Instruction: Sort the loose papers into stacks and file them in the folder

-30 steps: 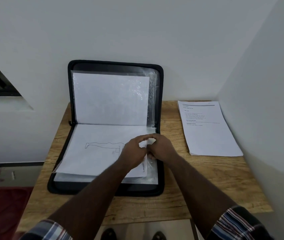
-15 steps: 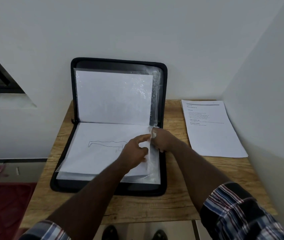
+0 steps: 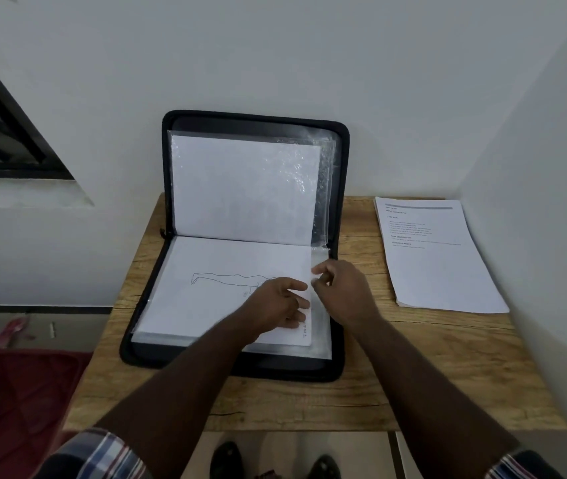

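Wooden table (image 3: 413, 368), open folder (image 3: 340, 188), paper stack (image 3: 447, 271) right, left hand (image 3: 282, 302) flat on sheet (image 3: 213, 302), right hand (image 3: 344, 288) pinching sleeve (image 3: 320, 264).

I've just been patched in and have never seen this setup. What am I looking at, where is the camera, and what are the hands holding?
There is no machine: a person's two bare hands, filmed by a head-worn camera looking down. On a wooden table a black zip folder lies open, its lid against the wall. The left hand presses on a sheet with a line drawing. The right hand pinches at the clear plastic sleeve edge. A stack of printed papers waits at right.
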